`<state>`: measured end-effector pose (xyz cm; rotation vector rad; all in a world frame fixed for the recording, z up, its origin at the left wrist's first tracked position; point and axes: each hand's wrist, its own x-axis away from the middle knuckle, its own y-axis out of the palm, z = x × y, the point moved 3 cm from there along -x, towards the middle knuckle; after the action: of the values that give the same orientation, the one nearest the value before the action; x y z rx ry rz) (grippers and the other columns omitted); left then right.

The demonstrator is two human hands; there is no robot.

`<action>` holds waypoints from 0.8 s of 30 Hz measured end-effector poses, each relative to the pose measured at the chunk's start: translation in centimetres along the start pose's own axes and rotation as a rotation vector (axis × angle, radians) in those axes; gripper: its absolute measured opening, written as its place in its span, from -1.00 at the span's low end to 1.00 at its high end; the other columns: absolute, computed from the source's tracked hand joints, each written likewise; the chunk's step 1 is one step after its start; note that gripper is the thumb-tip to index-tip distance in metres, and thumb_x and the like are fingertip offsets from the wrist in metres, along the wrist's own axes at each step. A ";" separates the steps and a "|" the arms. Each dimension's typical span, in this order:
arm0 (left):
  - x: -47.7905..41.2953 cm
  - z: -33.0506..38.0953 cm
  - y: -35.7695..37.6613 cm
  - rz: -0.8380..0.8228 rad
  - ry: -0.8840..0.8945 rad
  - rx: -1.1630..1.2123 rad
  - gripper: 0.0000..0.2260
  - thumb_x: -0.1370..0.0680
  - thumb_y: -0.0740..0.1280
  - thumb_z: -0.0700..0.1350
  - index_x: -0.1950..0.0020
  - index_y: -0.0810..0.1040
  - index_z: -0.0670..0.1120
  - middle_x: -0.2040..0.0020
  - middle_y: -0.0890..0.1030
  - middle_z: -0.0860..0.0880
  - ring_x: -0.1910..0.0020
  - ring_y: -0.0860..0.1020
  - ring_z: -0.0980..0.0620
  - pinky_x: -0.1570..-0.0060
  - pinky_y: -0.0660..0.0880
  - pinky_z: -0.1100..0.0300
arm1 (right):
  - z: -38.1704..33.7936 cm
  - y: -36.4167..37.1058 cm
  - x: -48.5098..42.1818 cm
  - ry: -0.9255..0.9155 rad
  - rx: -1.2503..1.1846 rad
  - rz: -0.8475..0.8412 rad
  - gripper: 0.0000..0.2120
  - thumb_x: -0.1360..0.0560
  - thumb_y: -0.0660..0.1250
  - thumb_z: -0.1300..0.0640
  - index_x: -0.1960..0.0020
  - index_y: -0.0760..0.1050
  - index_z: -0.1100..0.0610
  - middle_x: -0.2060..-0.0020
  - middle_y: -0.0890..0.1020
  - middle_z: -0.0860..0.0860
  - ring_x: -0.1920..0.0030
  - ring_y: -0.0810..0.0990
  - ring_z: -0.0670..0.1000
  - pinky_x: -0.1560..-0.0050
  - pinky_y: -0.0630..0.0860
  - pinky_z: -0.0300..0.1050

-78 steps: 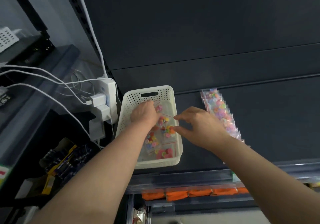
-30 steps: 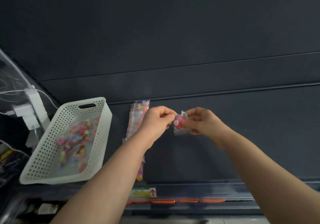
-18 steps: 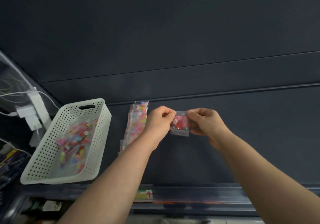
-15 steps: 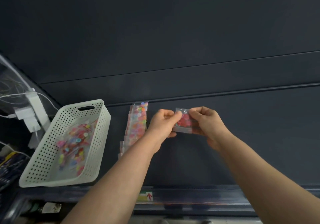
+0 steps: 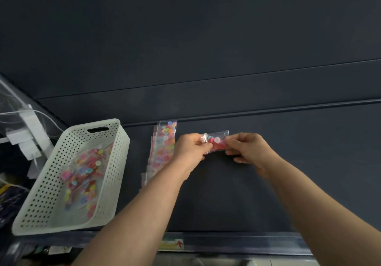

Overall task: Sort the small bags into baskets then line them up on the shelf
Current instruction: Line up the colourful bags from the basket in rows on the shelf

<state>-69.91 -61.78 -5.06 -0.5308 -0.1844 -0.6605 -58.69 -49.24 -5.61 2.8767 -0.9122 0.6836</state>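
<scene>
- Dark shelf point(image 5: 288, 142) below.
- Small bag point(image 5: 216, 141) pinched by left hand point(image 5: 189, 148) and right hand point(image 5: 247, 148), fingers hiding its ends.
- Row of bags point(image 5: 166, 140) partly behind left arm point(image 5: 144, 204).
- Blurry bags point(image 5: 86, 175) in white basket point(image 5: 117, 162).

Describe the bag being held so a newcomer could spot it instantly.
On the dark shelf, a white perforated basket sits at the left. Right of it lies a row of bags, then the left hand and right hand pinching one small clear bag. It alone is held, its contents mostly red.
</scene>
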 end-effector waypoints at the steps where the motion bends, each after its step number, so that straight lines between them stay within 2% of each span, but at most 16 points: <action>1: -0.5 0.0 0.1 0.011 -0.005 -0.006 -0.92 -0.54 0.38 -0.21 -0.01 0.64 -0.14 0.12 0.65 -0.05 0.11 0.63 0.02 0.08 0.62 0.16 | -0.1 -0.2 -0.5 -0.005 0.028 0.042 -0.89 -0.53 0.36 0.05 0.07 0.61 0.08 0.22 0.67 -0.04 0.20 0.63 -0.12 0.25 0.49 -0.24; 3: -1.7 0.4 0.2 0.037 -0.007 -0.013 -0.92 -0.55 0.35 -0.22 0.07 0.64 -0.09 0.16 0.65 -0.05 0.15 0.64 -0.02 0.02 0.64 0.07 | -0.5 -0.5 -1.8 -0.029 0.087 0.115 -0.89 -0.52 0.37 0.05 0.09 0.62 0.07 0.27 0.64 -0.03 0.24 0.58 -0.11 0.30 0.46 -0.26; 5: -3.2 1.0 0.1 0.101 -0.001 -0.026 -0.83 -0.53 0.37 -0.21 0.21 0.58 0.03 0.18 0.66 -0.05 0.14 0.67 -0.10 0.00 0.63 -0.03 | -1.0 -0.6 -3.3 -0.057 0.150 0.153 -0.90 -0.48 0.41 0.04 0.08 0.64 0.05 0.28 0.65 -0.04 0.25 0.58 -0.10 0.29 0.45 -0.24; 9: -6.1 1.4 0.1 0.218 0.000 -0.139 -0.81 -0.50 0.43 -0.12 0.28 0.52 0.07 0.14 0.69 0.00 0.09 0.66 -0.07 0.03 0.63 -0.02 | -1.8 -0.4 -6.0 -0.089 0.385 0.250 -0.79 -0.37 0.48 -0.06 0.04 0.57 -0.06 0.27 0.65 -0.15 0.18 0.62 -0.10 0.17 0.53 -0.15; 11: -7.3 1.4 -0.1 0.266 0.007 -0.236 -0.80 -0.50 0.44 -0.08 0.31 0.53 0.01 0.15 0.70 -0.05 0.10 0.66 -0.12 0.07 0.62 -0.03 | -2.2 -0.1 -6.7 -0.100 0.479 0.289 -0.73 -0.37 0.46 -0.10 -0.01 0.49 -0.09 0.25 0.63 -0.19 0.13 0.59 -0.09 0.20 0.48 -0.15; 13: -8.0 1.5 -0.3 0.298 0.025 -0.329 -0.85 -0.51 0.42 -0.10 0.23 0.58 -0.12 0.14 0.69 -0.11 0.09 0.65 -0.16 0.10 0.61 -0.03 | -2.4 0.3 -7.2 -0.109 0.542 0.338 -0.73 -0.40 0.44 -0.08 -0.04 0.46 -0.09 0.22 0.63 -0.21 0.09 0.56 -0.07 0.20 0.41 -0.15; 16: -8.6 1.5 -0.3 0.298 0.031 -0.399 -0.90 -0.52 0.43 -0.08 0.05 0.62 -0.09 0.02 0.69 -0.04 -0.01 0.63 -0.09 0.03 0.59 0.03 | -2.7 0.4 -7.6 -0.136 0.578 0.398 -0.76 -0.41 0.40 -0.01 -0.05 0.47 -0.09 0.23 0.65 -0.20 0.07 0.57 -0.04 0.16 0.42 -0.15; 18: -9.0 1.4 -0.1 0.277 0.014 -0.410 -0.84 -0.49 0.46 -0.02 -0.02 0.61 -0.03 -0.01 0.68 0.00 -0.05 0.62 -0.05 -0.01 0.57 0.06 | -2.7 0.3 -7.6 -0.144 0.589 0.399 -0.79 -0.41 0.39 0.00 -0.02 0.47 -0.09 0.29 0.62 -0.21 0.10 0.56 -0.05 0.19 0.41 -0.16; 21: -9.4 1.4 0.0 0.269 -0.007 -0.463 -0.82 -0.48 0.45 0.01 -0.01 0.59 -0.03 0.00 0.68 0.00 -0.06 0.61 -0.06 0.09 0.51 0.17 | -2.4 0.3 -7.5 -0.169 0.630 0.392 -0.84 -0.41 0.40 0.02 0.06 0.46 -0.11 0.34 0.57 -0.24 0.12 0.55 -0.06 0.22 0.40 -0.16; 24: -9.3 1.6 -0.1 0.262 -0.028 -0.491 -0.69 -0.47 0.47 0.03 -0.13 0.54 -0.06 -0.05 0.65 -0.02 -0.08 0.61 -0.08 0.06 0.50 0.16 | -2.3 0.3 -7.5 -0.174 0.639 0.397 -0.86 -0.42 0.39 0.05 0.07 0.47 -0.11 0.34 0.55 -0.24 0.13 0.55 -0.06 0.23 0.40 -0.17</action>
<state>-77.24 -56.03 -6.65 -1.0179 0.0260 -0.4392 -65.26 -45.06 -6.72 3.3706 -1.5688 0.9029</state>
